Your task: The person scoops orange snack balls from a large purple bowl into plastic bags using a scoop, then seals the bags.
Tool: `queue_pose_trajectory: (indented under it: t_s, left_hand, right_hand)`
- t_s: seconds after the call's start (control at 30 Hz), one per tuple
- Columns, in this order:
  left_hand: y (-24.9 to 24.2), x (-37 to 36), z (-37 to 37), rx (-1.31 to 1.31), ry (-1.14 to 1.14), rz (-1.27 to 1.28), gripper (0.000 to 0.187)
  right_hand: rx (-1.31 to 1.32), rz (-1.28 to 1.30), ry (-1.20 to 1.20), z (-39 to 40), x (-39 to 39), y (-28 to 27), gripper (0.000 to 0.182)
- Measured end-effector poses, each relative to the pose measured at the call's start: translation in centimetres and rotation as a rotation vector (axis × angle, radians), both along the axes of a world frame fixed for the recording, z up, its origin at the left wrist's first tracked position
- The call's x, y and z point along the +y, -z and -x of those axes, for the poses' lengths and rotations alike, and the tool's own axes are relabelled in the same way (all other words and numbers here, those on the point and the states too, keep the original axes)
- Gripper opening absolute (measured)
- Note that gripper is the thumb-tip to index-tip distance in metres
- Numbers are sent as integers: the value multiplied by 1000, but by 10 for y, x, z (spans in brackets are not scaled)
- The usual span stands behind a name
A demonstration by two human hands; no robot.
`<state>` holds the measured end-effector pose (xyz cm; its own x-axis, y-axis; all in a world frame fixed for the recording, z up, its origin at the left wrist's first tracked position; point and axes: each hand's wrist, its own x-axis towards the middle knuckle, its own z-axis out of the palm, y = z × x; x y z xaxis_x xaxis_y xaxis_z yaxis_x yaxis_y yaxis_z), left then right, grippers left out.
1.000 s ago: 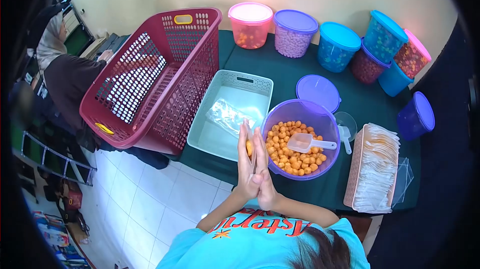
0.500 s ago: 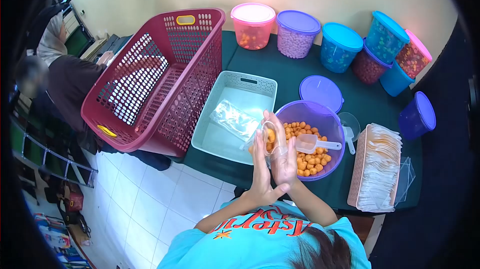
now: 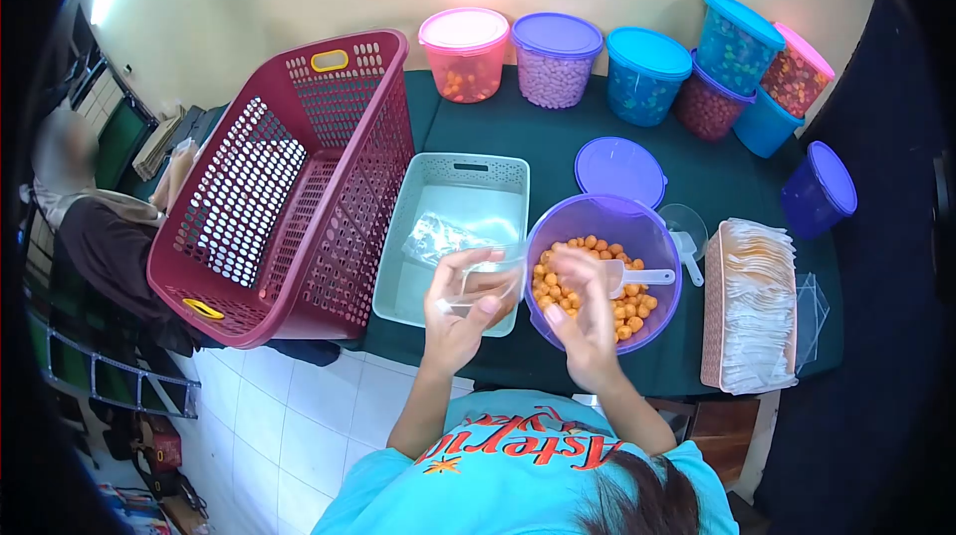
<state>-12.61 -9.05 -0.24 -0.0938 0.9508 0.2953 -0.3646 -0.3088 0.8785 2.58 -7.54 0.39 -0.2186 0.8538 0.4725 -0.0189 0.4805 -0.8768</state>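
Note:
My left hand (image 3: 456, 314) is closed on a clear plastic bag (image 3: 510, 278), held above the right edge of the pale green tray (image 3: 386, 288). My right hand (image 3: 590, 331) is raised over the near part of a purple tub (image 3: 669, 236), its fingers apart and slightly blurred, with nothing visible in it. Round orange snack balls (image 3: 632, 314) fill the tub's bottom, and a white scoop (image 3: 647, 277) rests among them. More clear plastic packaging (image 3: 438, 236) lies in the tray. Whether the bag in my left hand has anything inside, I cannot make out.
A large maroon basket (image 3: 344, 206) stands at the left. Behind the tub lie a purple lid (image 3: 620, 172) and a second scoop (image 3: 687, 256). A pink basket of white packets (image 3: 757, 321) is at the right. Lidded tubs (image 3: 649, 77) line the wall. Another person (image 3: 110, 246) sits far left.
My hands, pressed together around the clear plastic bag before, have separated. The left keeps the bag and has moved left; the right has let go and opened over the tub. The view has shifted slightly.

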Motion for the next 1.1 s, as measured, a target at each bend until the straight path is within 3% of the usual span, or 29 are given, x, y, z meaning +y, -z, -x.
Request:
queue_pose_trajectory:
  t_s: [0.07, 0.13, 0.17, 0.27, 0.33, 0.37, 0.43, 0.5, 0.63, 0.77, 0.93, 1.1]
  left_hand:
    - [-4, 2, 2, -11, 28, -15, 54]
    - [-6, 2, 2, 70, -12, -90, 47]
    - [-6, 2, 4, 72, -9, -87, 47]
    - [-9, -2, 10, 164, -109, -192, 32]
    - [-18, -13, 9, 78, -102, -74, 17]
    - [-19, -15, 6, 90, -147, -118, 12]
    - [-23, -23, 2, 190, -166, -142, 12]
    - [-27, -29, 0, 330, -174, -195, 14]
    - [-42, -33, -22, 331, -205, -271, 12]
    - [-33, -43, -40, 347, -227, -142, 5]
    - [-31, -47, -61, 322, -183, -141, 5]
    - [-33, -41, -80, 219, -74, -169, 14]
  right_hand:
    - [32, 40, 54, -2, 9, -7, 42]
    - [77, 145, -223, -2, 14, -9, 37]
    - [252, 231, -247, 2, 17, -7, 31]
    - [332, 198, -328, -8, 24, -7, 24]
    - [318, 266, -303, -10, 18, -15, 21]
    - [217, 173, -348, -12, 17, -16, 19]
    - [156, -29, -370, -9, 15, -20, 16]
    - [152, -27, -368, -13, 11, -23, 14]
    - [91, -152, -248, -23, 2, -28, 10]
    - [105, -115, -212, -36, -9, -21, 7]
    - [105, -1, -330, -67, -14, -29, 10]
    - [11, 11, -301, -102, -14, -32, 14]
